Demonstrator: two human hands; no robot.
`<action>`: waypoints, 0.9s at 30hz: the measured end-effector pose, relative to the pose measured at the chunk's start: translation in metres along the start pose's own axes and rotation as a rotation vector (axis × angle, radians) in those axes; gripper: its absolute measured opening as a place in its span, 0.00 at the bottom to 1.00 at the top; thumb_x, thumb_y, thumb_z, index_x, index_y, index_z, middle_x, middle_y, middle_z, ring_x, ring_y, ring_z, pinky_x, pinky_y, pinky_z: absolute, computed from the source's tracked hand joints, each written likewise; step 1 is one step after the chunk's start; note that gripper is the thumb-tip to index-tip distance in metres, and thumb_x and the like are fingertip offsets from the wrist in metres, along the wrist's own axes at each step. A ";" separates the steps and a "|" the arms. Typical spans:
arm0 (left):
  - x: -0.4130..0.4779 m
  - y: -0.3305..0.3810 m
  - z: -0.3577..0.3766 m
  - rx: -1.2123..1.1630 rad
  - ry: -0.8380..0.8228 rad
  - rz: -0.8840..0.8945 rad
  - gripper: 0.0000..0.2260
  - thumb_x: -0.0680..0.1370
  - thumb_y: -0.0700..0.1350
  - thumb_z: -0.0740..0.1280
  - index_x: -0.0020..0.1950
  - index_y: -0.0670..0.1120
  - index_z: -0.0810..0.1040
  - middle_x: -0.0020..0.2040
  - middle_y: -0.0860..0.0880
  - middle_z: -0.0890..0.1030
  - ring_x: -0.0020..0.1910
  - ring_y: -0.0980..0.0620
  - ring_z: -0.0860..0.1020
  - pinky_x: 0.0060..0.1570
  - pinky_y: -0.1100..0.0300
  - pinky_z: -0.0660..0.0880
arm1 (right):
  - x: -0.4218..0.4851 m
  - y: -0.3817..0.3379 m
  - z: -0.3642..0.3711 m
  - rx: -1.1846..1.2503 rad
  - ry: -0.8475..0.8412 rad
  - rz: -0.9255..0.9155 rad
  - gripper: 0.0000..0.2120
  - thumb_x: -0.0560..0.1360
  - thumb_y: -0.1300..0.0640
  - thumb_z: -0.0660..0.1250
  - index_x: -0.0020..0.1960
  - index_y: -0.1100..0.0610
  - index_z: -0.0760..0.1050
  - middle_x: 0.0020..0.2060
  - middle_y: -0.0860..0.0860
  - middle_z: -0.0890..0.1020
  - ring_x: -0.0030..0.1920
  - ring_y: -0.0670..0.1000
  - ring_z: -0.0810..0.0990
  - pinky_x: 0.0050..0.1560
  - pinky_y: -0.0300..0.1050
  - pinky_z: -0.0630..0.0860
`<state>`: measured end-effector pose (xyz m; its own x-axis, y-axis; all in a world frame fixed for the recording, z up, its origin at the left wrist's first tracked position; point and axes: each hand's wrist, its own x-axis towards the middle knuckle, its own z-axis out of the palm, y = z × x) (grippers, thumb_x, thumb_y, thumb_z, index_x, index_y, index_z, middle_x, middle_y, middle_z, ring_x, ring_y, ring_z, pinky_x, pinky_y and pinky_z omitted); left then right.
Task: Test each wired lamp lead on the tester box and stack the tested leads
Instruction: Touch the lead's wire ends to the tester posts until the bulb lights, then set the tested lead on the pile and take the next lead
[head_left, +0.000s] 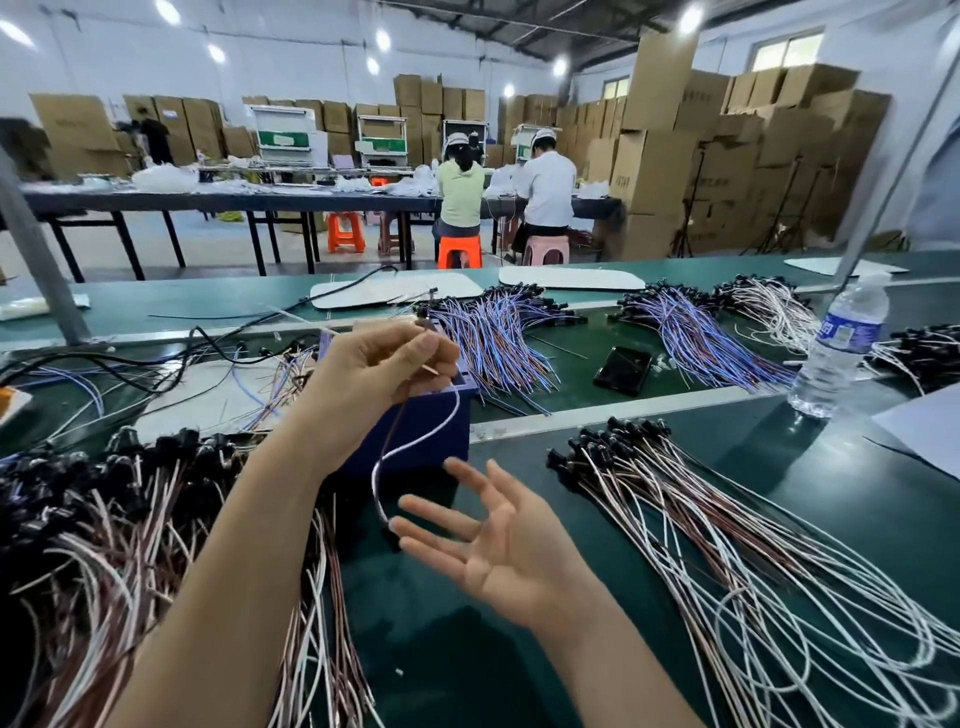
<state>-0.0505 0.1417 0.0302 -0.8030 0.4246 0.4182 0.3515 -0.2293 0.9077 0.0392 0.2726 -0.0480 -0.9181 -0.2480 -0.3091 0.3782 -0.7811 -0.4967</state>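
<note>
Left hand pinched the lead by its top ends, tester box just beneath it. Right hand wide open under the dangling end. Risk: a missed catch, and the lead drops into the pile left of the left hand and probably gets mixed.

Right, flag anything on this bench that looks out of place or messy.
Nothing spilled or broken. A black phone lies between the purple-wired bundles and a water bottle stands at the far right; neither belongs to the testing. The left pile of leads is tangled, unlike the fanned stack on the right.
</note>
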 end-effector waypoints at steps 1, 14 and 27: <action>-0.001 0.001 0.001 0.023 -0.031 0.006 0.09 0.73 0.45 0.65 0.45 0.43 0.83 0.43 0.46 0.84 0.45 0.52 0.82 0.47 0.62 0.79 | 0.002 0.000 0.003 0.087 -0.012 -0.017 0.14 0.79 0.49 0.60 0.62 0.55 0.72 0.55 0.73 0.77 0.51 0.72 0.79 0.43 0.65 0.80; -0.008 0.013 0.013 0.159 -0.137 0.089 0.07 0.71 0.42 0.67 0.45 0.45 0.84 0.44 0.51 0.85 0.45 0.55 0.83 0.48 0.66 0.78 | 0.009 0.019 0.011 -0.245 0.030 0.221 0.24 0.81 0.43 0.55 0.66 0.61 0.68 0.26 0.51 0.64 0.22 0.47 0.66 0.37 0.54 0.82; -0.011 0.026 0.007 0.260 -0.042 0.147 0.08 0.70 0.45 0.69 0.46 0.46 0.84 0.42 0.49 0.85 0.42 0.53 0.82 0.50 0.60 0.79 | -0.015 -0.080 -0.024 -0.402 0.499 -0.383 0.15 0.81 0.58 0.59 0.38 0.63 0.75 0.27 0.54 0.82 0.25 0.50 0.80 0.26 0.39 0.78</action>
<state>-0.0290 0.1372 0.0496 -0.7161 0.4402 0.5417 0.5780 -0.0610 0.8137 0.0255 0.3530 -0.0230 -0.8678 0.3640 -0.3384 0.1444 -0.4668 -0.8725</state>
